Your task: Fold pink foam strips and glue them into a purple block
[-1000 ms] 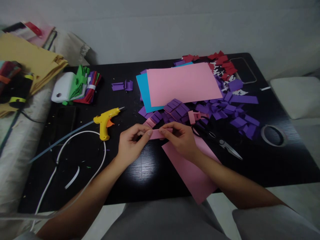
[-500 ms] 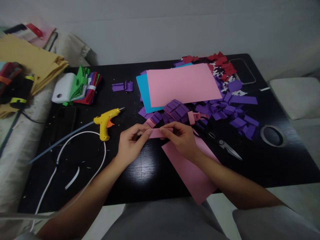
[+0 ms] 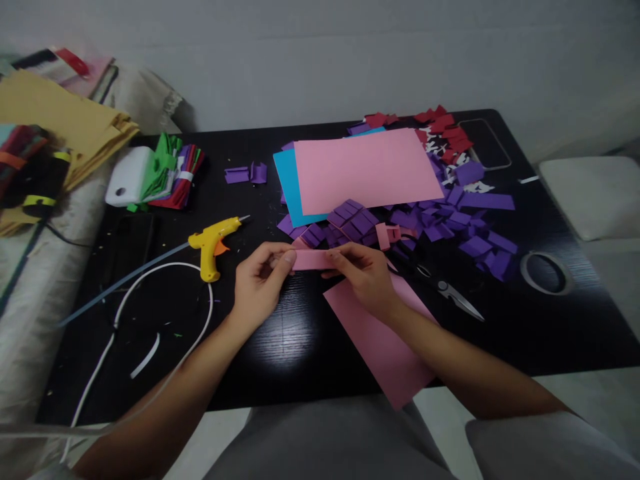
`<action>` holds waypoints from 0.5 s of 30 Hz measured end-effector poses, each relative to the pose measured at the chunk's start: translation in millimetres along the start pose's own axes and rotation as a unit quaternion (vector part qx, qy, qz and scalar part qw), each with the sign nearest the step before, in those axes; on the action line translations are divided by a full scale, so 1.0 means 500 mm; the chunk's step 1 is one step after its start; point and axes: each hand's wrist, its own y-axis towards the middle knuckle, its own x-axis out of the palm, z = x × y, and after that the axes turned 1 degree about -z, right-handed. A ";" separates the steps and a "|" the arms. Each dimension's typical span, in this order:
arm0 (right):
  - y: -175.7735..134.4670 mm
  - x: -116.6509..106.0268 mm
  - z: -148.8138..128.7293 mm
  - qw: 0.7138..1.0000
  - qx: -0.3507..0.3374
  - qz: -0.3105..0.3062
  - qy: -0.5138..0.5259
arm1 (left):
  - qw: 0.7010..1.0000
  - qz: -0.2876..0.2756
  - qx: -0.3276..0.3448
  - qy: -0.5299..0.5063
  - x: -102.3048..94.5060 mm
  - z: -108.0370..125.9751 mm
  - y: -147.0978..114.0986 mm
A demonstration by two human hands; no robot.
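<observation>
A short pink paper strip (image 3: 312, 260) is stretched level between my two hands, above the black table. My left hand (image 3: 261, 275) pinches its left end between thumb and fingers. At the other end, my right hand (image 3: 364, 275) closes on the strip the same way. Under my right wrist lies a pink paper sheet (image 3: 380, 340), its lower corner past the table's front edge. Scissors (image 3: 450, 290) with black handles rest just right of my right hand. Beyond my hands sits a folded purple paper piece (image 3: 353, 220) with slits, among other purple and pink bits.
A yellow glue gun (image 3: 213, 247) with a white cable lies to the left. Pink (image 3: 367, 173) and blue sheets (image 3: 285, 190) overlap at the back. Purple paper pieces (image 3: 450, 223), red scraps (image 3: 450, 130) and a tape roll (image 3: 546, 272) are at the right. Bundled coloured strips (image 3: 173, 173) stand back left.
My left hand has shifted slightly left and up, so more of the pink strip shows between my hands. My right hand has barely moved.
</observation>
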 end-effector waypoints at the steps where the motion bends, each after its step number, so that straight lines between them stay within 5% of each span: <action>1: 0.000 -0.001 -0.001 1.000 -0.001 0.002 0.000 | 1.000 -0.004 0.000 -0.005 0.000 0.000 0.000; 15: -0.003 0.004 0.001 0.999 0.019 -0.007 0.041 | 0.999 0.015 0.037 -0.006 0.005 -0.008 0.002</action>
